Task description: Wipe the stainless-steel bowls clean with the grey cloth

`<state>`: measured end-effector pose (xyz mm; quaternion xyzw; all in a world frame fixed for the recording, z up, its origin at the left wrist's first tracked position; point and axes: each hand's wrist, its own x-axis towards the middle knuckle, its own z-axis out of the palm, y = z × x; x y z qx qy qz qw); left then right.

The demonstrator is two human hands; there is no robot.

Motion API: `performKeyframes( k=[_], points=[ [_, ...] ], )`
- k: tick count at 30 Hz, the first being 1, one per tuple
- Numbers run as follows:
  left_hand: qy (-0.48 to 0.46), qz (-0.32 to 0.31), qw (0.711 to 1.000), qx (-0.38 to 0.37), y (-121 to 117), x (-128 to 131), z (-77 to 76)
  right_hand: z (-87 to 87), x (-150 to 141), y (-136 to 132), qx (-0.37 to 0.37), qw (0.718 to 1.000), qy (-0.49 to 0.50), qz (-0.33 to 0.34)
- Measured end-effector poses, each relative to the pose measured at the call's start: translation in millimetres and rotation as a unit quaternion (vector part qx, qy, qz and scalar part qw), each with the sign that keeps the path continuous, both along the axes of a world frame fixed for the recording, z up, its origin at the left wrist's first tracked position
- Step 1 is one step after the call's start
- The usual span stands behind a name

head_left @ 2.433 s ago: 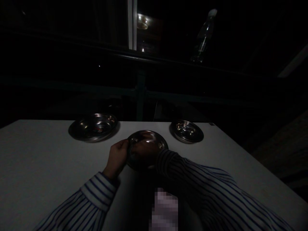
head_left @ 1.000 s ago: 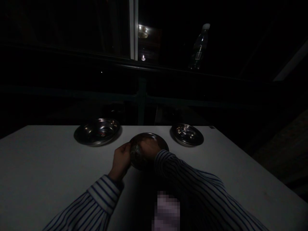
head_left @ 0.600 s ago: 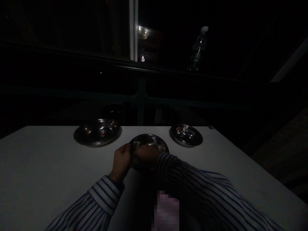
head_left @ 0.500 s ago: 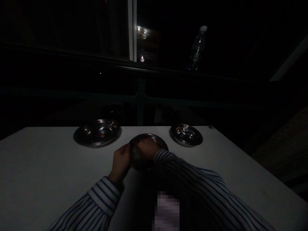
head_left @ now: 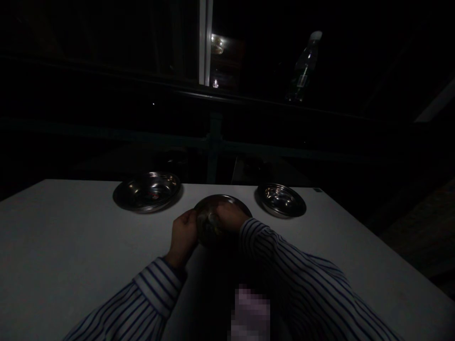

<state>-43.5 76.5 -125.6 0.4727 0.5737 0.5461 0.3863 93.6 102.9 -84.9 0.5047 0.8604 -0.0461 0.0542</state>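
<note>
A round metal bowl (head_left: 227, 197) stands near the middle of the white table. My left hand (head_left: 183, 234) is closed on the bowl's left rim, thumb on top. My right hand (head_left: 231, 217) reaches inside the bowl from the right, its fingers bent downward and closed. Beside those fingers lies a pale greyish patch with a hint of yellow (head_left: 211, 221); the dark hides what it is. Both wrists are in striped sleeves.
A wide metal basin (head_left: 124, 201) with a small red mark inside stands at the table's back left. Another metal bowl (head_left: 300, 208) is at the back right. Behind the white table (head_left: 88, 255), a plastic bottle (head_left: 304, 64) stands on a dark ledge.
My right hand has shifted slightly to the right within the bowl, showing more of the pale patch. My left hand keeps its hold on the rim. The whole view has shifted slightly.
</note>
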Motion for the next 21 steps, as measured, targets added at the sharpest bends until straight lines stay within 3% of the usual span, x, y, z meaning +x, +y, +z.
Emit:
performKeyframes(
  k=[5,11,16,21],
  points=[
    [0.017,0.014,1.000,0.006,-2,-1,1.5,-2.7,-4,-9,-0.040,0.993,0.031,0.109],
    [0.015,-0.006,1.000,0.005,-2,-1,2.5,-4.9,6,1,0.014,0.999,0.013,0.045],
    [0.000,-0.008,1.000,-0.001,1,0,-2.2,-2.4,5,-8,-0.015,0.993,0.004,0.115],
    [-0.003,-0.014,1.000,-0.004,-1,-1,-1.1,-2.6,1,-5,0.008,0.996,-0.001,0.087]
  ],
)
